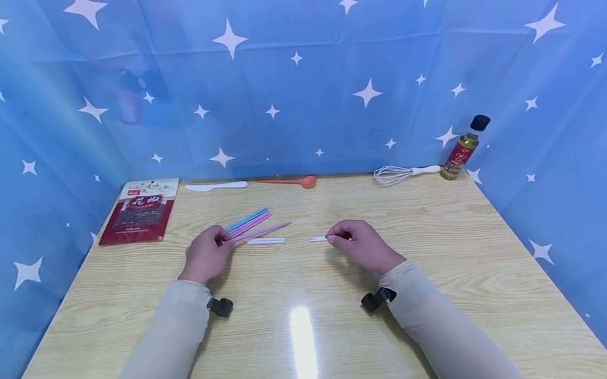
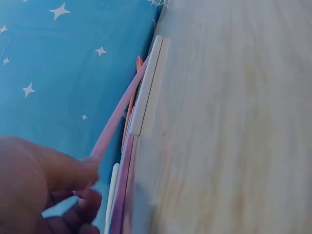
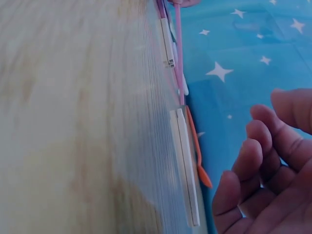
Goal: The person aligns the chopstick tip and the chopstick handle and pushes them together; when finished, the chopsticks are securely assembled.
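My left hand (image 1: 208,255) pinches a pink chopstick (image 1: 264,231) near its left end, between thumb and finger. The held chopstick slants up and right, its thin end toward the middle. Several blue and pink chopsticks (image 1: 249,220) lie bundled just beyond that hand. A pair of short white bars (image 1: 266,241) lies side by side to its right. My right hand (image 1: 358,244) hovers by a second white pair (image 1: 318,239). In the right wrist view its fingers (image 3: 248,158) are loosely bent, apart from these bars (image 3: 185,168), with nothing in them.
Along the back edge lie a white knife (image 1: 216,186), an orange spoon (image 1: 303,182) and a whisk (image 1: 395,174). A red spice packet (image 1: 139,213) lies back left; an oil bottle (image 1: 460,152) stands back right. A starry blue curtain (image 1: 284,78) surrounds the table (image 1: 252,348).
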Motion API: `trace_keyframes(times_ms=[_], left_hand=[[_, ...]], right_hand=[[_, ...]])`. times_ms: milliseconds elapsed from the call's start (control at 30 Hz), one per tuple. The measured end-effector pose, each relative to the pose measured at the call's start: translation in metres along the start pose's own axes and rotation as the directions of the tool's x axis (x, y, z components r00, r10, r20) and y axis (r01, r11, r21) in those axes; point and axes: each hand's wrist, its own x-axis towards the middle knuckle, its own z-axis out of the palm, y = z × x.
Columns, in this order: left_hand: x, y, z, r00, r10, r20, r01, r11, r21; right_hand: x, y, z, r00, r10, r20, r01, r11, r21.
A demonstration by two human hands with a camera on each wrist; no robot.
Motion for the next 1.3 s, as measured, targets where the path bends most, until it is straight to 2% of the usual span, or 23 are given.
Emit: trace_keyframes(times_ms=[200, 400, 700, 900, 1000, 1100, 1200, 1300], left_hand=[[-0.002, 0.002, -0.007, 0.998, -0.070, 0.011, 0.068, 0.990, 0.121], [-0.005, 0.004, -0.011, 0.996, -0.089, 0.009, 0.085, 0.977, 0.198], [-0.004, 0.001, -0.017, 0.986, -0.167, 0.016, 0.161, 0.966, 0.205], [-0.003, -0.002, -0.015, 0.984, -0.179, 0.011, 0.175, 0.970, 0.171], [-0.003, 0.001, -0.012, 0.992, -0.128, 0.018, 0.124, 0.980, 0.156], [-0.004, 0.007, -0.008, 0.999, -0.015, 0.049, 0.008, 0.990, 0.142], [-0.006, 0.012, -0.002, 0.987, 0.100, 0.124, -0.114, 0.988, 0.106], [-0.009, 0.018, 0.002, 0.966, 0.156, 0.206, -0.175, 0.981, 0.078]], right_hand=[[-0.001, -0.002, 0.000, 1.000, 0.005, 0.005, -0.005, 1.000, 0.014], [0.000, 0.000, -0.001, 1.000, -0.004, 0.014, 0.004, 1.000, 0.019], [0.000, 0.003, -0.004, 0.999, 0.030, 0.038, -0.031, 1.000, 0.004], [0.000, 0.005, -0.005, 0.995, 0.075, 0.069, -0.074, 0.997, -0.012], [0.000, 0.005, -0.005, 0.991, 0.109, 0.072, -0.106, 0.994, -0.036], [0.000, 0.007, -0.006, 0.987, 0.134, 0.087, -0.128, 0.989, -0.068], [0.000, 0.010, -0.007, 0.982, 0.153, 0.110, -0.143, 0.985, -0.094], [0.000, 0.013, -0.008, 0.977, 0.165, 0.137, -0.150, 0.982, -0.116]])
